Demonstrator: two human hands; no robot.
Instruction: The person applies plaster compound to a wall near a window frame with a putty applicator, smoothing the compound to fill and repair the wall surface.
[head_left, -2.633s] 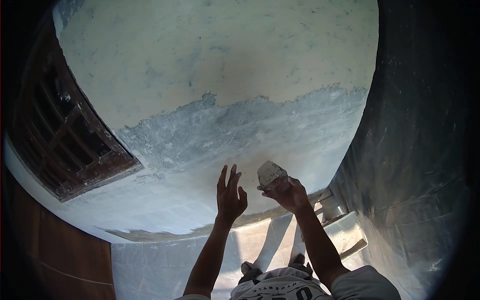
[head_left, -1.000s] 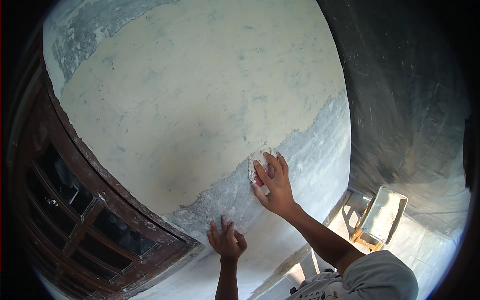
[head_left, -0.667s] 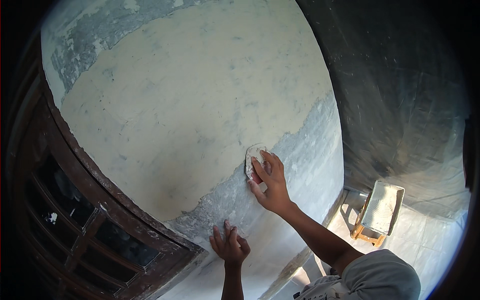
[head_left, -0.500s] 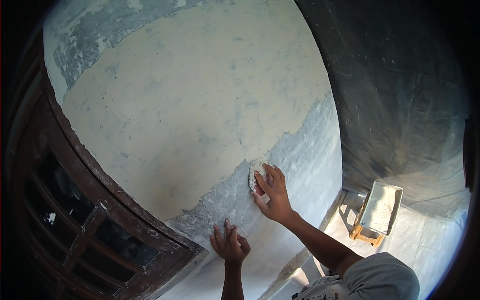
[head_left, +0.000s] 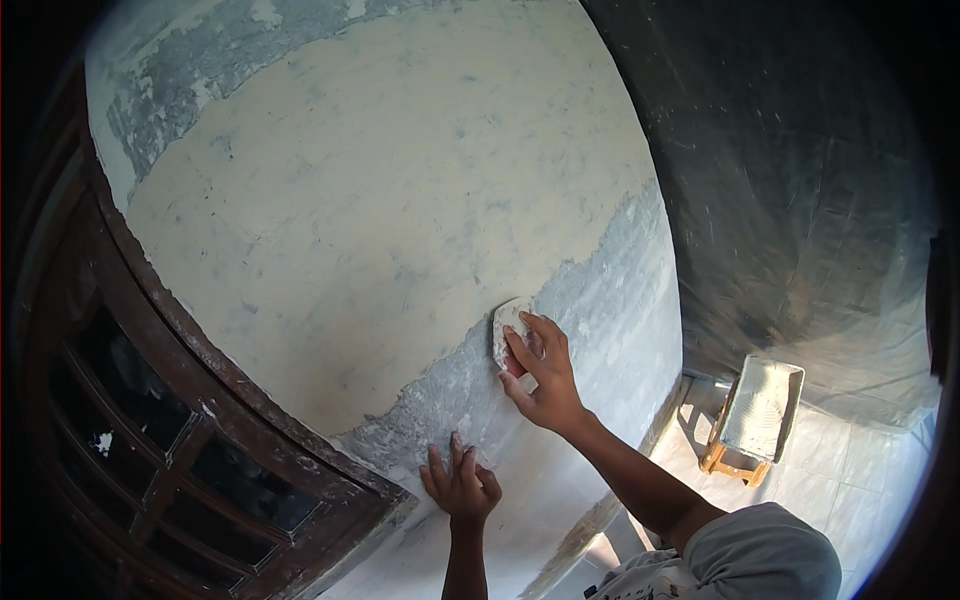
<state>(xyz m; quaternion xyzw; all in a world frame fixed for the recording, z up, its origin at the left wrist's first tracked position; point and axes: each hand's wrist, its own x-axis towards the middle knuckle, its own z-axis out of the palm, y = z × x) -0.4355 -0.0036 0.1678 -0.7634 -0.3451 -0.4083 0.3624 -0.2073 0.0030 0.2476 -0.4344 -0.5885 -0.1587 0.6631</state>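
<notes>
My right hand point(head_left: 543, 380) grips a flat, whitish, crusted hand tool point(head_left: 511, 320) with reddish patches and presses it against the wall point(head_left: 390, 210), along the ragged border where cream coating meets grey, patchy surface. Below and to the left, my left hand point(head_left: 460, 485) has its fingers spread on the grey part and holds nothing. Some of the tool is hidden under my right fingers.
A brown wooden window frame point(head_left: 210, 430) with dark panes borders the wall at left. A dark plastic sheet point(head_left: 780, 200) hangs at right. Below it, a rectangular tray point(head_left: 760, 405) sits on a wooden stool point(head_left: 730, 468) on a light tiled floor point(head_left: 850, 490).
Both hands have moved onto the wall since the earliest frame, and the view has turned. Over the last second my right hand slid the tool slightly down, then back up along the border.
</notes>
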